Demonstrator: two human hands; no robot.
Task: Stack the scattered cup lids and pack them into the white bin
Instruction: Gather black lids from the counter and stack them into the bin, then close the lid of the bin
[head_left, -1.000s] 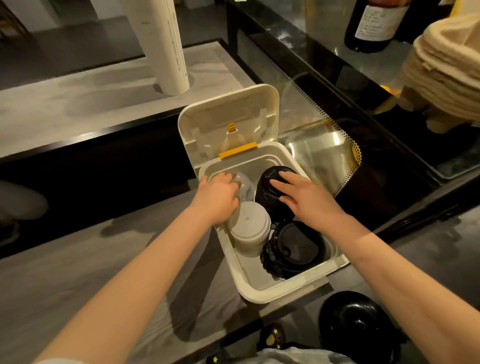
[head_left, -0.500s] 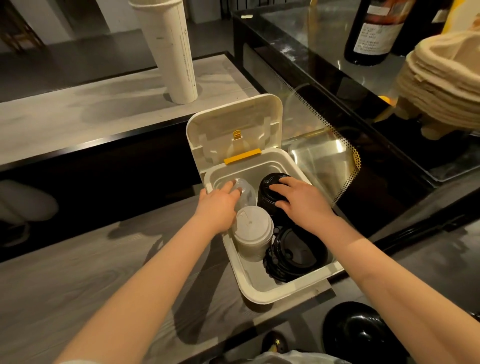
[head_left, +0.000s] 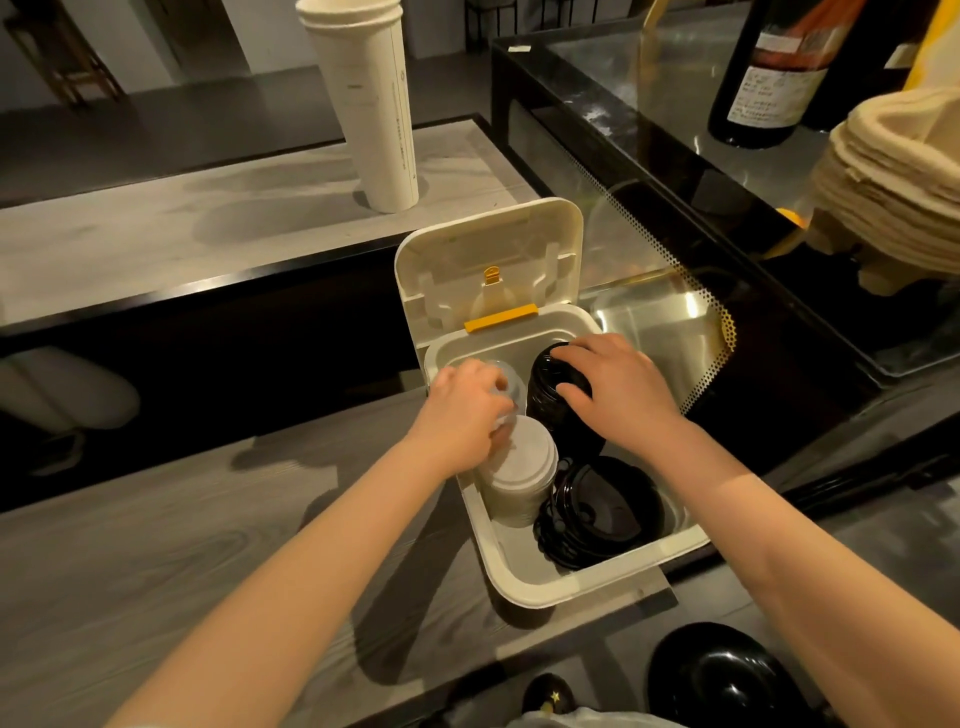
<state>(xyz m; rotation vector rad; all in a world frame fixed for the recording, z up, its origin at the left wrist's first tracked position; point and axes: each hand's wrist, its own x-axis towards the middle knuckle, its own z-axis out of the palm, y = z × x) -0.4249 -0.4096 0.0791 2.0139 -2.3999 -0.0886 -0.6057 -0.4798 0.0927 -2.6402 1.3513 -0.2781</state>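
Left hand (head_left: 467, 410) grip curls round the clear lid stack (head_left: 508, 383) at the back left of the white bin (head_left: 545, 592). Right hand (head_left: 618, 389) grip clasps the top of the black lid stack (head_left: 558, 415) at the bin's back right. A white lid stack (head_left: 519, 467) and another black pile (head_left: 608, 512) sit at its front. Packing looks almost done: probably just settling these two, then closing the raised flap (head_left: 488, 249).

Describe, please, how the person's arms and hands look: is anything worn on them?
The left forearm and the right forearm are bare as far as the picture shows, with no sleeve over them. The left hand and the right hand wear no gloves. No watch, bracelet or ring is visible.
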